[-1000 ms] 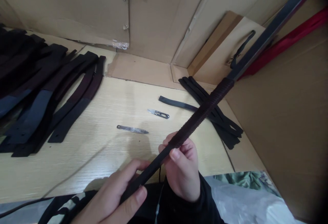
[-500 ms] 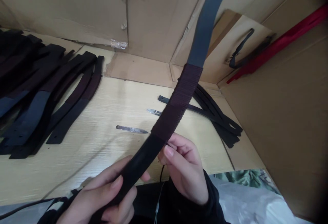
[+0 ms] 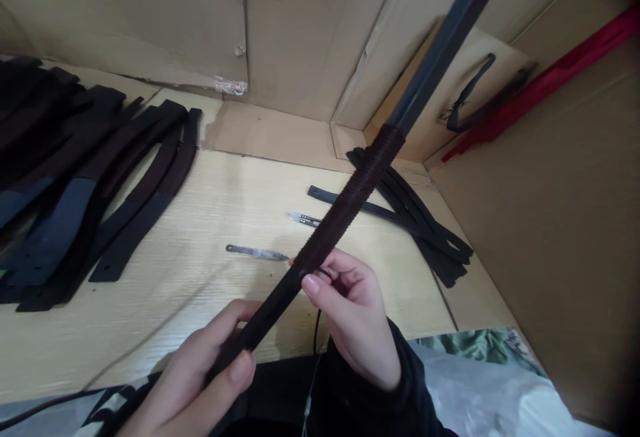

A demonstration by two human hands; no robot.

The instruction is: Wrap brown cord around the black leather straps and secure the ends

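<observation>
A long, curved black strip point(image 3: 443, 50) slants up across the view, turned so that its narrow edge faces me. Dark brown cord is wound tightly around its middle as a wrapping point(image 3: 350, 200). My left hand point(image 3: 200, 370) is closed around the strip's bare lower part. At the wrapping's lower edge, my right hand point(image 3: 350, 310) pinches the dark cord point(image 3: 317, 330), with thumb and fingertips against the strip. A small loop of cord shows by the fingers, and more hangs below the hand. The strip's top runs out of view.
Several similar wrapped strips point(image 3: 145, 190) are heaped on the left of the table. Thread snips point(image 3: 303, 218) and a small pointed metal tool point(image 3: 256, 252) lie in the middle. More black strips point(image 3: 425, 224) cross at the right. Cardboard walls point(image 3: 300, 30) enclose the back and right side.
The strip has rolled from its broad face to its narrow edge, and its upper end has swung up and right. My right hand has shifted slightly left along with the wrapping's edge.
</observation>
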